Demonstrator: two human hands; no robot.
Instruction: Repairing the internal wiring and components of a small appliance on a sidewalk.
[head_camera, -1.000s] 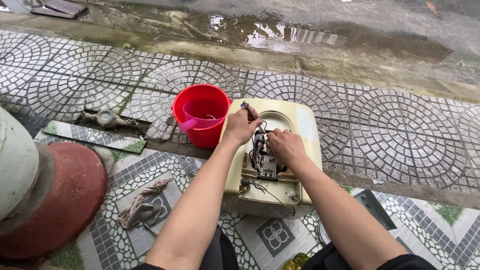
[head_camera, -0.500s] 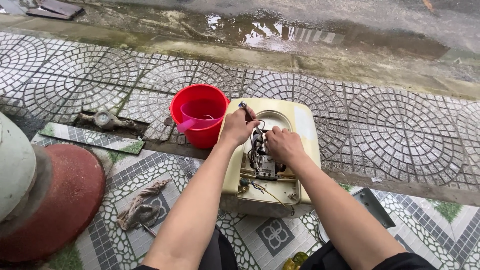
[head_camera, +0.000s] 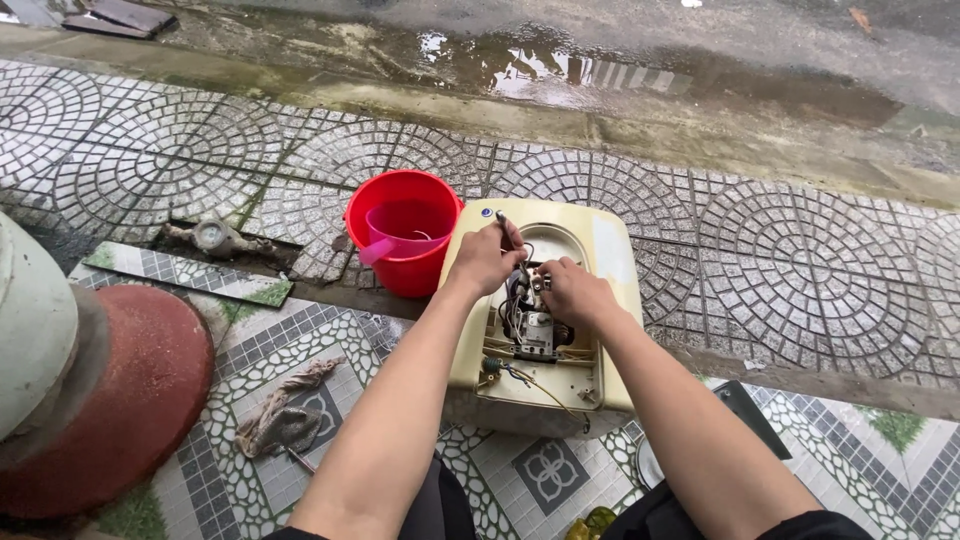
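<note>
While both hands work inside it, the cream appliance housing (head_camera: 610, 250) lies open by the paving edge.
Left hand (head_camera: 485, 258) grips a thin tool (head_camera: 504, 228); right hand (head_camera: 572, 292) pinches wiring (head_camera: 520, 300); red bucket (head_camera: 400, 245) touches the housing's left side.

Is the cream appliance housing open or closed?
Open. The cream housing has no cover over its bay, so wiring and a grey component are exposed, with the left hand and right hand inside.
</note>
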